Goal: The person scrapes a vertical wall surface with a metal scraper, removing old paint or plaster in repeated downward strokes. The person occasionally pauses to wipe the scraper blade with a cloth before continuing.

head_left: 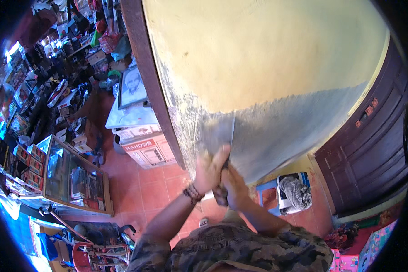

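Observation:
A wide, flat-bladed scraper [222, 130] lies against the wall [267, 59], its metal blade pointing up and away from me. My right hand [236, 188] is closed around the handle. Close beside it, my left hand [207, 171] grips the tool near the base of the blade, with a dark bracelet at the wrist. Both hands hide most of the handle. Yellow paint covers the upper wall; a grey, smeared band runs across the lower part. Pale, patchy streaks show left of the blade, along the dark wooden post [152, 77].
A white and red carton [145, 147] and a framed picture [132, 86] stand left of the post. Further left are a glass display case [79, 179] and crowded shelves. A blue-framed seat [268, 199] with folded cloth [294, 195] sits right, near a dark door [367, 149].

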The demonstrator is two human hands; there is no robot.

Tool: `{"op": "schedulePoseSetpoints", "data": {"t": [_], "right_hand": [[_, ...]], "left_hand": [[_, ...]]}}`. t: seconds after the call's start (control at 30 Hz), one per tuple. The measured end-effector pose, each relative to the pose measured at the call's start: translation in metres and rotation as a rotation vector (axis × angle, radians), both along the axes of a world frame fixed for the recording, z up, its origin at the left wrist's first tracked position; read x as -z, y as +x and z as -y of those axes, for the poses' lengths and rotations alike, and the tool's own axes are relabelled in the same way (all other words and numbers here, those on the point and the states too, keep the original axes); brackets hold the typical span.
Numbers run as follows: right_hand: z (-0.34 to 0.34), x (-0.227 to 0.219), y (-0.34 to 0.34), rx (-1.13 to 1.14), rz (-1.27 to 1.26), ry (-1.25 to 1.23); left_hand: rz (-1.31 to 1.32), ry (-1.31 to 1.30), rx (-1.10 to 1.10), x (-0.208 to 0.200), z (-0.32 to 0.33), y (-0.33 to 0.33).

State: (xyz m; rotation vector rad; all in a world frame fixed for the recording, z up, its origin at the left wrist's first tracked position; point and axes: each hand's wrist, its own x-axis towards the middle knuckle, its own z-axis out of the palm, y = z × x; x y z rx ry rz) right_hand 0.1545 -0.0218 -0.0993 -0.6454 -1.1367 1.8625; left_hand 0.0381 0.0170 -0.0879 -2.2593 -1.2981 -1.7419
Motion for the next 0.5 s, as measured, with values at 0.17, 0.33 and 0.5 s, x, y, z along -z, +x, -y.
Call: {"op": "schedulePoseSetpoints", "data": {"t": [0.17, 0.33, 0.5], "right_hand": [[-0.004, 0.004, 0.011, -0.019, -0.011, -0.039], [-0.004, -0.002, 0.013, 0.029, 0.069, -0.135], [-0.01, -0.005, 0.02, -0.005, 0.003, 0.008]], "left_hand": [[0.649, -0.624, 0.228, -0.008, -0.001, 0.015], [0.676, -0.329, 0.171, -0.007, -0.004, 0.025], [0.599, -0.516, 0.177, -0.009, -0.004, 0.027]]}}
